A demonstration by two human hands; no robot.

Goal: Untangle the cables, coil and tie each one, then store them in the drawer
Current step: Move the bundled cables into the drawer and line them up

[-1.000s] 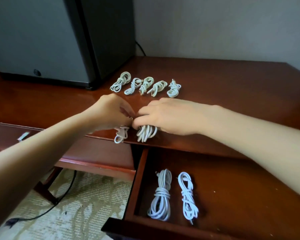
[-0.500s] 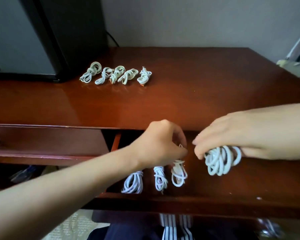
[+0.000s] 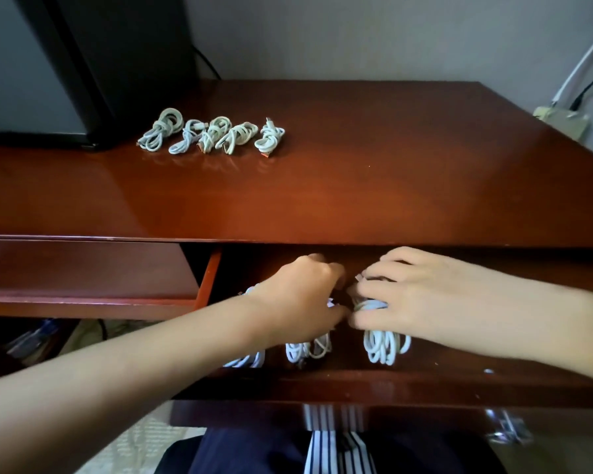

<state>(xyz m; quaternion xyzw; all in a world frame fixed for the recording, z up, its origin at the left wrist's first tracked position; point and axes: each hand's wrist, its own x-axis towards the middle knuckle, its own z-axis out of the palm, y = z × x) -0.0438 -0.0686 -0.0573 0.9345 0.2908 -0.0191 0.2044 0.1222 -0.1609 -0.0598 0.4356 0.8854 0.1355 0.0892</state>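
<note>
Both my hands are inside the open drawer (image 3: 391, 388) of the reddish wooden desk. My right hand (image 3: 411, 299) grips a coiled white cable (image 3: 386, 347) whose loops hang below my fingers. My left hand (image 3: 302, 295) is curled beside it, fingers bent over a smaller white coil (image 3: 317, 348) that shows under its palm. Two more coiled cables (image 3: 245, 360) lie in the drawer, mostly hidden under my left wrist. Several tied white coils (image 3: 213, 133) sit in a row at the back left of the desktop (image 3: 356, 186).
A black cabinet (image 3: 124, 56) stands at the desk's back left. A shut drawer front (image 3: 83, 271) is left of the open one. A power strip with cables (image 3: 562, 118) lies at the right edge. My legs and the drawer's metal handle (image 3: 507, 429) are below.
Both hands have dropped from above the drawer's front down into it and come together. The coil in my right hand moved left and lower; my left hand carried its small coil down too.
</note>
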